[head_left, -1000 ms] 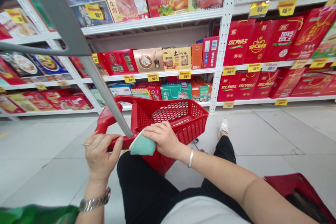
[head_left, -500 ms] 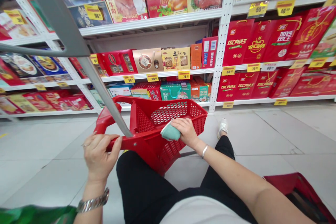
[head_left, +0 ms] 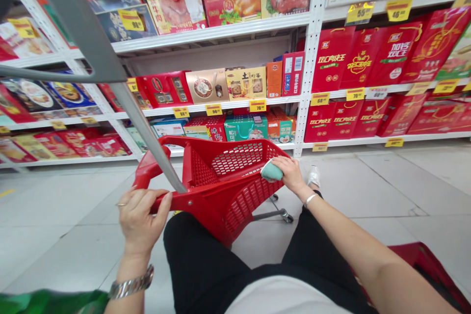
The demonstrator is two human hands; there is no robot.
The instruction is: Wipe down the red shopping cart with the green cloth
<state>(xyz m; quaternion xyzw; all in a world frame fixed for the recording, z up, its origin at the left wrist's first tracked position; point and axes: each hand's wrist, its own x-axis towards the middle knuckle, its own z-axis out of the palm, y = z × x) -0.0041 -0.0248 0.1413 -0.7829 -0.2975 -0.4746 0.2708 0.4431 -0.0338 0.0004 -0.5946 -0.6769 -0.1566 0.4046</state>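
Currently the left hand (head_left: pixel 142 221) clasps the red plastic mesh shopping basket (head_left: pixel 243 201) near its back edge while the right hand (head_left: pixel 292 175) presses a folded teal cloth (head_left: pixel 271 171) onto the far right rim, so the wiping seems partway, with the front edge left.

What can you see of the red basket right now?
The red basket is glossy plastic with perforated mesh walls, tilted toward the person, nothing visible inside. One caster on a metal frame shows beneath. The left hand holds its near bar; the right hand presses a teal cloth on its right rim.
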